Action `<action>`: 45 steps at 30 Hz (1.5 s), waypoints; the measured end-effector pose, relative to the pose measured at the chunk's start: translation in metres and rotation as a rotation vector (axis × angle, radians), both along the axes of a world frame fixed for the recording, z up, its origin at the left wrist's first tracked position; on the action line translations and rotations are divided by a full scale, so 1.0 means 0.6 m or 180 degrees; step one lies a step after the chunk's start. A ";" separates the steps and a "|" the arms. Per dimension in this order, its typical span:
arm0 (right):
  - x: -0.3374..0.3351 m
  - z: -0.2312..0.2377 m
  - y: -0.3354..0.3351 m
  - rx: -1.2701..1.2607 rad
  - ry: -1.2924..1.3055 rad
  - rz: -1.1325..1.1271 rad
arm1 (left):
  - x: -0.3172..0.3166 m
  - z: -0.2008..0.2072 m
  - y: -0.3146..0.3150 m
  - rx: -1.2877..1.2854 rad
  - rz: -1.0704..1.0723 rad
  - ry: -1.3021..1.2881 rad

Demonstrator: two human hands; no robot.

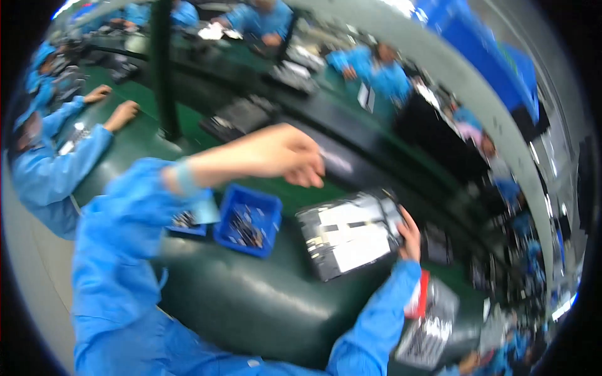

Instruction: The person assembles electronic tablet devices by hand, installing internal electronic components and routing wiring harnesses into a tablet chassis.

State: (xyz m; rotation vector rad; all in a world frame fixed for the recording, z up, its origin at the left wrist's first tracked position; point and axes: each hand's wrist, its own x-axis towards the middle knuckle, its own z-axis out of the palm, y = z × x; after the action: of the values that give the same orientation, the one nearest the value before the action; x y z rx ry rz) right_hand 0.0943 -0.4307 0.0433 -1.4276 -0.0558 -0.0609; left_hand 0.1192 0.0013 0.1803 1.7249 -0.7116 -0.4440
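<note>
My right hand point(410, 235) grips the right edge of a flat black rectangular piece with white panels point(354, 235), which is tilted a little over the green table. Its exact kind is blurred. Out in front of my body, my left hand point(288, 155) hangs in the air above and left of that piece. Its fingers are curled together and smeared by motion, so whatever they may hold does not show. Below my left forearm, a blue bin point(276, 216) contains several small dark and metallic parts. A second blue bin point(194, 230) with small parts and a light blue sheet is beside it.
The green table point(251, 301) spreads before me. A green post point(164, 75) rises from it beyond my left arm. Dark flat pieces point(241, 117) lie on the dark strip behind. A clear wrapped pack point(429, 326) lies at the right. Co-workers in blue point(56, 156) sit around.
</note>
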 end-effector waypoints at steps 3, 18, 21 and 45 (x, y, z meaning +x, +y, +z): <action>-0.008 -0.035 0.028 -0.0917 0.0299 0.0603 | -0.089 -0.006 0.014 0.0174 -0.0085 -0.0157; -0.264 0.010 0.346 -0.2663 -0.1348 0.0665 | -0.287 -0.215 -0.006 0.0437 0.0156 0.1301; -0.263 -0.020 0.358 -0.2782 -0.1479 0.0390 | -0.276 -0.215 -0.011 0.0299 0.0164 0.1294; -0.208 -0.067 0.359 -0.1002 0.0864 -0.0048 | -0.235 -0.304 -0.015 0.1851 0.0502 -0.3169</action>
State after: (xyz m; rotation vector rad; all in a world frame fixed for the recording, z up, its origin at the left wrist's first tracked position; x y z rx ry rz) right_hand -0.0305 -0.2150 0.0030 -1.7389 0.1762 0.1352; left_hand -0.0218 -0.0079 -0.0020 2.5426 -1.1984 0.4232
